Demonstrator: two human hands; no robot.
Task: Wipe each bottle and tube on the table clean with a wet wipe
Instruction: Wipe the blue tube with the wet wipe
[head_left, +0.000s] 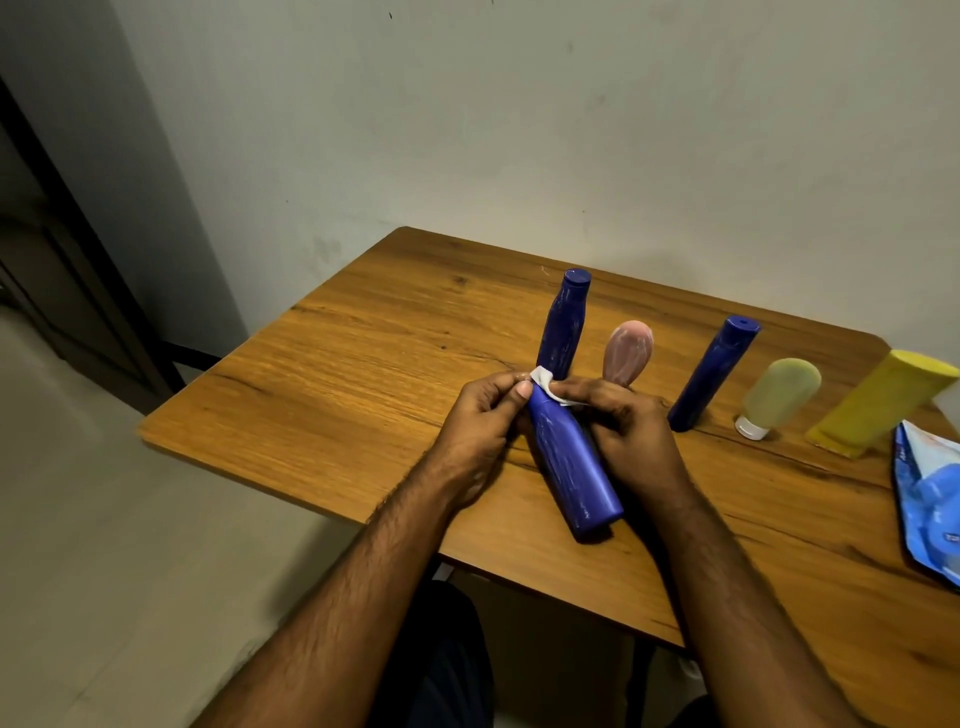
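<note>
Two hands on one item: the dark blue plastic bottle (569, 457) lies tilted above the middle of the wooden tabletop (332, 374), base toward the near edge and cap end away. Left hand (480, 421) has its fingers curled round the neck and cap end. Right hand (631, 434) pinches the small white wet wipe (545, 384) against the cap and wraps the upper body.

Risks as I read them:
- Wipe is bunched small at the cap; most of the body looks uncovered, so a streaky finish is likely unless it gets spread out.
- A wet plastic surface with the base unsupported could let the bottle slip toward the near edge.
- Just behind the hands stand a second blue bottle (563, 325) and a pink tube (626, 351); a hard stroke away could tip either.
- Third blue bottle (714, 374), pale green tube (776, 397) and yellow bottle (883, 402) lean along the right side; blue wipe pack (930, 493) sits at the right edge.
</note>
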